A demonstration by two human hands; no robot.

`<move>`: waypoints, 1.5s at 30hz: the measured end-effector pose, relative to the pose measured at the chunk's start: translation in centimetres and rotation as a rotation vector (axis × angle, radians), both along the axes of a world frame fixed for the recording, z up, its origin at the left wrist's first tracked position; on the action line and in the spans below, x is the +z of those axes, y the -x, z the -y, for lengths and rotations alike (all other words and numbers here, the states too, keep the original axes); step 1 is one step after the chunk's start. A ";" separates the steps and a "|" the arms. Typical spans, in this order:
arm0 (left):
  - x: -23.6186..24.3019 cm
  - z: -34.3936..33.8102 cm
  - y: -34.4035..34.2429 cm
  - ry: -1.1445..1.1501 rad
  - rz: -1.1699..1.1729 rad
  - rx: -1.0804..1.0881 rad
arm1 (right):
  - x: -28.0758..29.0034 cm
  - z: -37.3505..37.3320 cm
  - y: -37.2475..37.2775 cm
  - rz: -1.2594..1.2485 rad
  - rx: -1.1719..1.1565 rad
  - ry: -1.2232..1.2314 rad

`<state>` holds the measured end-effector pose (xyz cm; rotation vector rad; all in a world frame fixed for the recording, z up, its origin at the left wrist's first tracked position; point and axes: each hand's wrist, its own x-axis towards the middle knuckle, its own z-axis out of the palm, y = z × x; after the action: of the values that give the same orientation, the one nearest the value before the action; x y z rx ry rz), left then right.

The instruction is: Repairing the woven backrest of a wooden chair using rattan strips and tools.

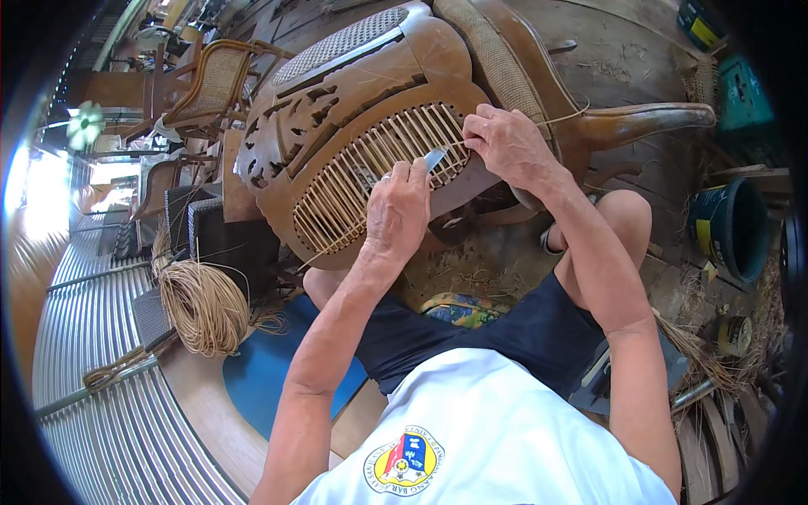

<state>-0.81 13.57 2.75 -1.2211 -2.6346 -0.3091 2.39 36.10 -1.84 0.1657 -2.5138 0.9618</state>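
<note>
A carved wooden chair (358, 105) lies tipped over in front of me. Thin cane strands run side by side across the oval opening of its frame, forming a row of slats (374, 168). My left hand (400, 202) is over the middle of these slats, its fingers closed on a small flat pale blade (435, 158). The handle, if any, is hidden in the fingers. At the right end of the oval, my right hand (509, 147) pinches a cane strand (560, 118). One end of that strand sticks out past the hand toward the chair's leg.
A coiled bundle of cane (202, 305) hangs at the left beside corrugated metal sheeting (93, 337). Behind stands another cane-backed chair (210, 84). A dark bucket (730, 229) and a green crate (745, 101) are at the right. Cane scraps (711, 353) litter the floor.
</note>
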 end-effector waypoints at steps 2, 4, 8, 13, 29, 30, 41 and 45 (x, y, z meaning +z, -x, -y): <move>0.3 0.1 0.3 0.034 -0.006 -0.029 | -0.2 0.2 0.1 -0.006 0.002 -0.007; 1.0 -0.2 0.6 0.203 -0.022 -0.056 | -0.4 0.2 0.1 -0.012 0.005 -0.016; 2.5 -0.8 0.6 0.320 0.013 -0.100 | -0.5 0.3 -0.2 -0.003 -0.005 -0.058; 3.1 -1.0 1.0 0.299 0.199 -0.008 | -0.2 0.5 -0.3 0.023 -0.007 -0.088; 2.3 -2.0 5.9 0.199 0.678 0.123 | -0.6 -0.4 1.1 -0.021 0.053 -0.003; 2.3 -2.4 5.9 0.195 0.676 0.121 | -0.6 -0.6 1.5 -0.068 0.066 -0.045; -0.2 -3.2 4.5 0.070 0.533 0.289 | 0.5 0.1 0.4 0.065 0.082 -0.024; -0.3 -2.3 4.1 0.088 0.531 0.342 | 2.0 1.4 0.0 0.039 0.101 0.078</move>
<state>-4.90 15.85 2.47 -0.7590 -3.2744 -0.5179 2.38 34.74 0.12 0.2541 -2.5188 1.1113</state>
